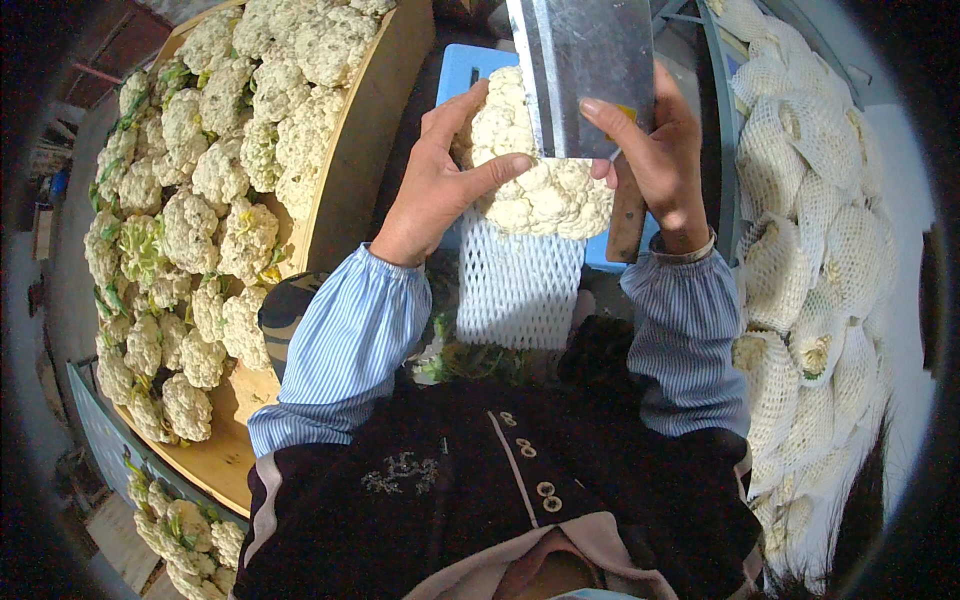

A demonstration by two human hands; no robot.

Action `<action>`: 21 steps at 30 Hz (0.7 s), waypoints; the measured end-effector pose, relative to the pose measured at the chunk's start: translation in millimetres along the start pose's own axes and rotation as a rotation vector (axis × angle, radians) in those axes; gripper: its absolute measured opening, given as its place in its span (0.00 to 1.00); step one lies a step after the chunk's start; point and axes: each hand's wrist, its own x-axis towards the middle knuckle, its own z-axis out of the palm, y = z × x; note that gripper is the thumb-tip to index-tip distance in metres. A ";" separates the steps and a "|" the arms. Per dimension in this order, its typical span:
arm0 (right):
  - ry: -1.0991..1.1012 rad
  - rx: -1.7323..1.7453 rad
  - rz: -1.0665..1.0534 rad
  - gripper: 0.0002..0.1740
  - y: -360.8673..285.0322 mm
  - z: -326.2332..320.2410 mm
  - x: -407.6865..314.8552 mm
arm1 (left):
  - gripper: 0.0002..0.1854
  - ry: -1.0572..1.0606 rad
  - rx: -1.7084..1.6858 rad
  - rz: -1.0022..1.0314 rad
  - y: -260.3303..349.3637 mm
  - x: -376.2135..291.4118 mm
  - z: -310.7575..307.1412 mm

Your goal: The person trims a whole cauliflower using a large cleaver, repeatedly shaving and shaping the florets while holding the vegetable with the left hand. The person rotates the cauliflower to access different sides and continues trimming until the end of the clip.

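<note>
A trimmed cauliflower head (551,195) sits in front of me, above a blue plastic surface. My left hand (454,176) grips its left side, thumb across the top. In my right hand (656,154) is a cleaver with a broad steel blade (589,71) and a wooden handle (626,221). The right thumb presses on the blade, and fingertips show beneath it against the cauliflower. The blade hides part of the head; whether its edge touches the curds, I cannot tell. A white foam net sleeve (519,289) lies flat below the cauliflower, on my side.
To the left, a wooden-sided bin (349,142) holds many loose cauliflowers (191,229). More cauliflowers (187,532) lie at the lower left. Cauliflowers in white foam nets (814,247) are heaped on the right, behind a grey-blue metal edge (727,150). The blue plastic surface (461,71) shows behind the cauliflower.
</note>
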 end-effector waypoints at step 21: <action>-0.014 -0.056 -0.110 0.33 -4.8 3.4 0.2 | 0.52 0.078 -0.057 -0.018 -1.4 0.9 7.3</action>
